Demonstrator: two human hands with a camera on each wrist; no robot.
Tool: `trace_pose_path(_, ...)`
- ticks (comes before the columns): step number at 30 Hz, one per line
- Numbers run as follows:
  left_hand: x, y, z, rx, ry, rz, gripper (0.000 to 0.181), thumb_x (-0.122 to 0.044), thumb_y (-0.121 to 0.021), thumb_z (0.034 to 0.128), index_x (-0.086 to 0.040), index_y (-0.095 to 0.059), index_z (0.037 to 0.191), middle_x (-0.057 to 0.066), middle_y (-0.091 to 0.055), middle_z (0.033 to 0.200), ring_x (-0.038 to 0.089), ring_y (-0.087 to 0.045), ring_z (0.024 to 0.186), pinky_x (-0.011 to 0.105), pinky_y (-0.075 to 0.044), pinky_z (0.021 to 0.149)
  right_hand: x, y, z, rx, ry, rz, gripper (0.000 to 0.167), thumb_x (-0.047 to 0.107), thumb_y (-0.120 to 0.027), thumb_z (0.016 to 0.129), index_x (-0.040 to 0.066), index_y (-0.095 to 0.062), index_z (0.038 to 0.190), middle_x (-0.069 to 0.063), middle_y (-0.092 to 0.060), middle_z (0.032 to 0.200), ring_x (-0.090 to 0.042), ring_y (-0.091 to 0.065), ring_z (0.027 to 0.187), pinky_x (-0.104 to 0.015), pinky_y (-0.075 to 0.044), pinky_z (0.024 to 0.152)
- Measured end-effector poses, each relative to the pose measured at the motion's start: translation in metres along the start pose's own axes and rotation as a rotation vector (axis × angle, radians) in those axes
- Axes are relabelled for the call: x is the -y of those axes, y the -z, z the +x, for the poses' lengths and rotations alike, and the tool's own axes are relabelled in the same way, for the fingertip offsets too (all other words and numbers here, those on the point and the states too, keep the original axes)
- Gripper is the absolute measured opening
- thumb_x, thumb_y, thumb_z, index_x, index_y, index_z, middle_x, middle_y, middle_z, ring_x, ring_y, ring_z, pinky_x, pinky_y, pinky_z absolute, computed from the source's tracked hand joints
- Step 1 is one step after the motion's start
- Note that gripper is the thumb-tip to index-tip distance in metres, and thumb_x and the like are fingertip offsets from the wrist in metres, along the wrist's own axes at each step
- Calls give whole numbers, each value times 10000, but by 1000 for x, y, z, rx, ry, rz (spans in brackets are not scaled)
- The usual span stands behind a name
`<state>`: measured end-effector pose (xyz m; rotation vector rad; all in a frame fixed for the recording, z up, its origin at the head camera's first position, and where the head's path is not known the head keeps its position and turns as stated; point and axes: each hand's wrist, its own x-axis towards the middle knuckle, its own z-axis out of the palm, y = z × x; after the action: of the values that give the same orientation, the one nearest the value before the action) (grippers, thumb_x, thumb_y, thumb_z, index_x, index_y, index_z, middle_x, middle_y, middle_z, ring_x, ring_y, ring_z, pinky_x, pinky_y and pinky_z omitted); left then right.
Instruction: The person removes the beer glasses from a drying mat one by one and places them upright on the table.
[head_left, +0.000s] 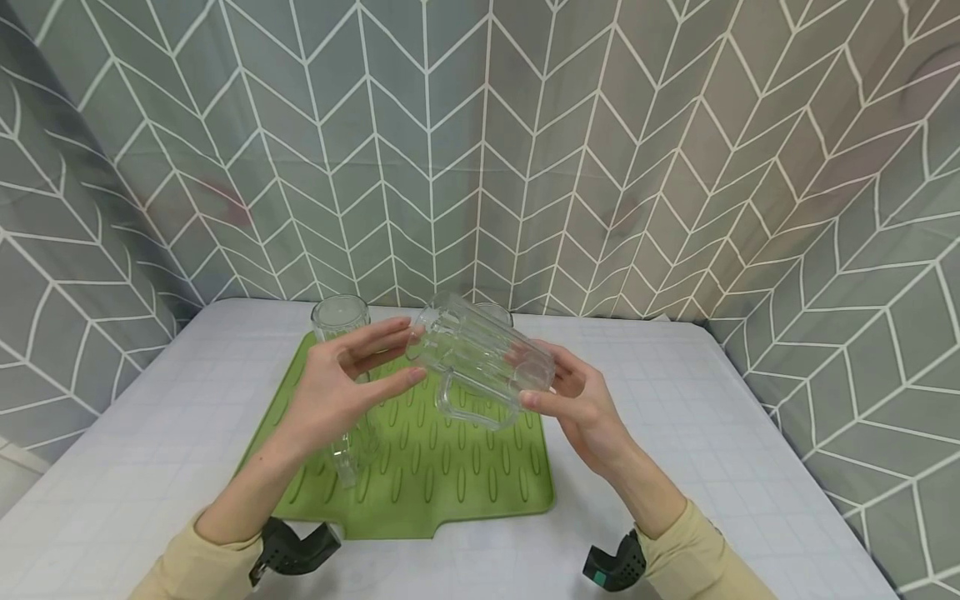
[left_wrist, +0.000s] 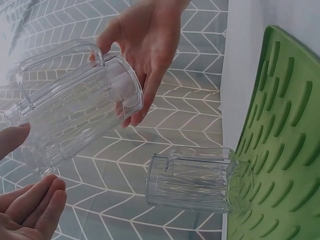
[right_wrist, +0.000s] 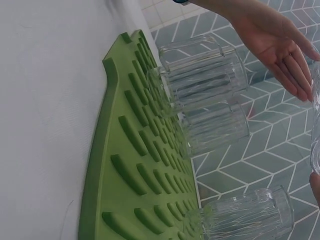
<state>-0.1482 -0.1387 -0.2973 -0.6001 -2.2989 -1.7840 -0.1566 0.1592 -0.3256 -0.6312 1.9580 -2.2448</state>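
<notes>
Your sleeves (head_left: 708,557) lie nearest, at the near edge. Behind everything hangs the patterned curtain (head_left: 517,150), far and at both sides, around your white table (head_left: 660,400). On it lies the green mat (head_left: 450,487). Your right hand (head_left: 579,408) pinches one end of the held mug (head_left: 480,354), tilted above the mat; your left hand (head_left: 341,379) has thumb and fingers spread around its other end, contact unclear. On the mat stand the near-left mug (right_wrist: 205,80), far-left mug (head_left: 340,313) and far-right mug (right_wrist: 250,215).
</notes>
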Motion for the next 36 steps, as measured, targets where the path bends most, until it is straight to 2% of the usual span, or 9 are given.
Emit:
trace_pose_path(5, 1, 0, 0, -21, -17, -20, 566, -129, -801, 855, -113, -590, 1381, 61, -685, 1297, 97, -654, 1180, 280, -584, 928, -2, -1, 0, 28, -6, 10, 646, 75, -732, 845, 53, -483, 1441, -51, -624, 1356, -216, -512, 1320, -301, -483, 1061)
trace_pose_path(12, 0, 0, 0, -22, -6, -45, 532, -137, -799, 859, -148, -613, 1357, 38, -699, 1276, 142, -660, 1183, 272, -585, 923, -4, -4, 0, 44, -16, 25, 649, 68, -740, 836, 47, -493, 1436, -60, -635, 1332, -212, -551, 1289, -361, -475, 1086)
trace_pose_path(16, 0, -2, 0, -6, 11, -62, 524, -141, -798, 861, -127, -614, 1352, 39, -702, 1271, 122, -658, 1181, 262, -583, 921, -6, -6, 0, 61, -29, 39, 638, 66, -744, 833, 56, -506, 1424, -73, -631, 1335, -276, -576, 1271, -423, -469, 1092)
trace_pose_path(20, 1, -3, 0, -1, -2, -68, 524, -124, -797, 858, -110, -614, 1350, 39, -706, 1263, 121, -662, 1173, 276, -591, 910, -8, -8, 0, 74, -39, 54, 621, 65, -743, 834, 75, -516, 1412, -81, -618, 1352, -378, -553, 1291, -475, -447, 1106)
trace_pose_path(25, 3, -4, 0, -1, -17, -68, 528, -109, -793, 859, -92, -609, 1353, 38, -705, 1265, 130, -665, 1168, 275, -589, 915, -11, -10, -1, 87, -46, 62, 606, 73, -741, 838, 101, -525, 1404, -78, -612, 1369, -377, -538, 1313, -508, -394, 1141)
trace_pose_path(30, 3, -6, -1, 1, -24, -53, 521, -113, -798, 853, -118, -620, 1343, 37, -698, 1278, 139, -667, 1165, 287, -586, 927, -13, -12, -1, 101, -53, 60, 597, 83, -743, 842, 105, -524, 1397, -83, -598, 1391, -369, -534, 1326, -486, -376, 1146)
trace_pose_path(36, 3, -9, 0, -3, -23, -21, 535, -117, -812, 840, -117, -623, 1340, 38, -683, 1297, 158, -666, 1171, 312, -586, 934, -15, -14, -2, 107, -67, 40, 579, 89, -738, 846, 112, -518, 1381, -105, -608, 1386, -340, -554, 1304, -434, -417, 1103)
